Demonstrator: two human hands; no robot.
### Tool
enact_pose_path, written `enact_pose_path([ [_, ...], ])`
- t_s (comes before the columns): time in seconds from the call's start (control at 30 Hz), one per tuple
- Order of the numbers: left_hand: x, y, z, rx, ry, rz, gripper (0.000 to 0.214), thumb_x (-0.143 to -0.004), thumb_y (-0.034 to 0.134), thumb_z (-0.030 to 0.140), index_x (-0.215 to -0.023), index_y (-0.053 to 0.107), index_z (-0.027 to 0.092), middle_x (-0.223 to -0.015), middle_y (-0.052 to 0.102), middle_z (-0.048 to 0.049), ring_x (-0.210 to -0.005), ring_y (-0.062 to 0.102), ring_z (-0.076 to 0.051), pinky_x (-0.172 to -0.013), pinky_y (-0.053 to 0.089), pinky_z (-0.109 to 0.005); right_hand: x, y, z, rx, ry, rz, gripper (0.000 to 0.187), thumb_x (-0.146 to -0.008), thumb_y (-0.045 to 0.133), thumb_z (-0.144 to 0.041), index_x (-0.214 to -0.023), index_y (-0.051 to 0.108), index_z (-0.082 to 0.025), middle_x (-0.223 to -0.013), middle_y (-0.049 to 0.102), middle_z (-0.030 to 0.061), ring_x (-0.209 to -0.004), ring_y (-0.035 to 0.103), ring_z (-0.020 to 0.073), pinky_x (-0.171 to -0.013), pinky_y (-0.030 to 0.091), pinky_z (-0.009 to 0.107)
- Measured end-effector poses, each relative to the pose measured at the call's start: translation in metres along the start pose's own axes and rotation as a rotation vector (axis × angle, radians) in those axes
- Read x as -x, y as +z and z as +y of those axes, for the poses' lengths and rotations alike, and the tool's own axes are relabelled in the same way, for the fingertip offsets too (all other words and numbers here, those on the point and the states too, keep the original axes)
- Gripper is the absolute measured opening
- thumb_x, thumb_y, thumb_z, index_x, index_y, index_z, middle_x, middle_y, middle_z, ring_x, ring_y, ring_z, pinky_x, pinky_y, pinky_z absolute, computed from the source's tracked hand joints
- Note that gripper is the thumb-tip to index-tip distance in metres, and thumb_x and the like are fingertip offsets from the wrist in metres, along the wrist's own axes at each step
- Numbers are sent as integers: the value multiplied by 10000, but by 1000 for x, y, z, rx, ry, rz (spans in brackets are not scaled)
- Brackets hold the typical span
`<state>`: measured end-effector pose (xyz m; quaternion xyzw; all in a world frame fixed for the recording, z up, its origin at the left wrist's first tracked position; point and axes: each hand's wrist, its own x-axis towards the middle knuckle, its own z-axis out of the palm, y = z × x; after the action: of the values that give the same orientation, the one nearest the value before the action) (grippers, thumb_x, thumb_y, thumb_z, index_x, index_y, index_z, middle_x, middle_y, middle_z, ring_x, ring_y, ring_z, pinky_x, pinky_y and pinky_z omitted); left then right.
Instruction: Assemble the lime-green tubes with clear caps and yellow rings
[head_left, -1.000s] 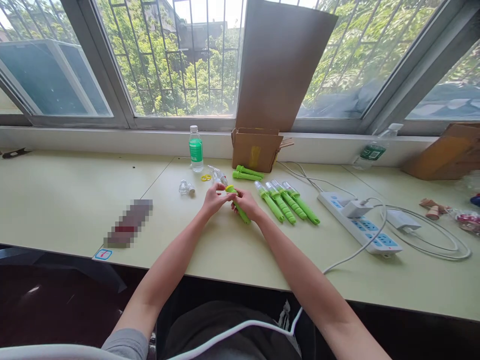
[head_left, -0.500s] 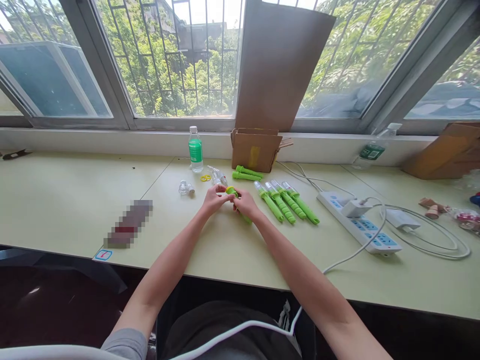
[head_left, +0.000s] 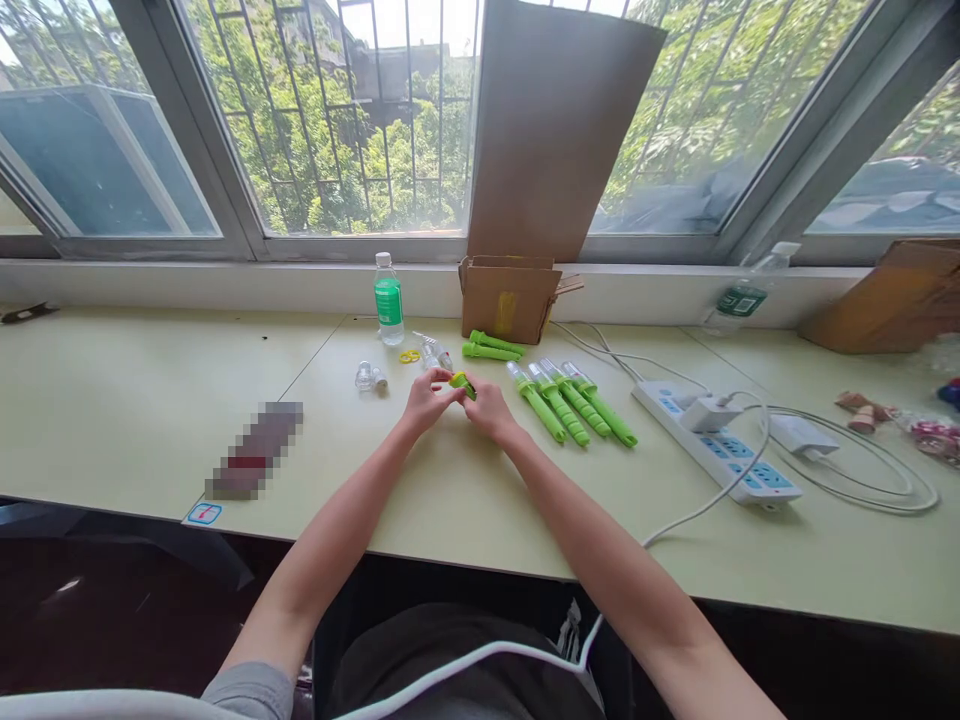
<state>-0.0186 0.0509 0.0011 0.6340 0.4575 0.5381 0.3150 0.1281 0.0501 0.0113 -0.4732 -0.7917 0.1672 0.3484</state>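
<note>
Both hands meet over the pale green table. My right hand is wrapped round a green plastic wand; only its top end shows above the fingers. My left hand pinches that top end with fingertips. Just behind the hands lie clear plastic tubes and a yellow ring. To the right, three finished green wands with clear tips lie side by side. Two more green handles rest in front of a small open cardboard box.
A water bottle with a green label stands by the sill, a small clear cap near it. A white power strip with chargers and cables lies on the right. A blurred-out dark object sits at the left front. Cardboard leans on the window.
The wand has tipped up inside my right hand, so its long green handle no longer sticks out below. Both hands have shifted slightly away from me.
</note>
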Motion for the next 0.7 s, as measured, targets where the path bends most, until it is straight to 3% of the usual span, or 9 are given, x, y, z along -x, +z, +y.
enact_pose_path([
  [0.37,1,5,-1,-23,39,36,325,-646,743,350,-889,592,196,-963,662,-55,-945,624,-205,-850,482,-401,1,3,-1,263,26,-31,422,-869,441,-200,-1286,455,-145,-1084,634,146,-965,593,256,-786,412,290],
  [0.7,3,7,-5,-61,63,34,309,-655,736,342,-886,588,201,-1021,665,-59,-963,626,-210,-877,470,-418,5,3,-5,456,65,-89,506,-917,385,-255,-1410,335,-151,-1151,590,173,-953,607,280,-781,430,333],
])
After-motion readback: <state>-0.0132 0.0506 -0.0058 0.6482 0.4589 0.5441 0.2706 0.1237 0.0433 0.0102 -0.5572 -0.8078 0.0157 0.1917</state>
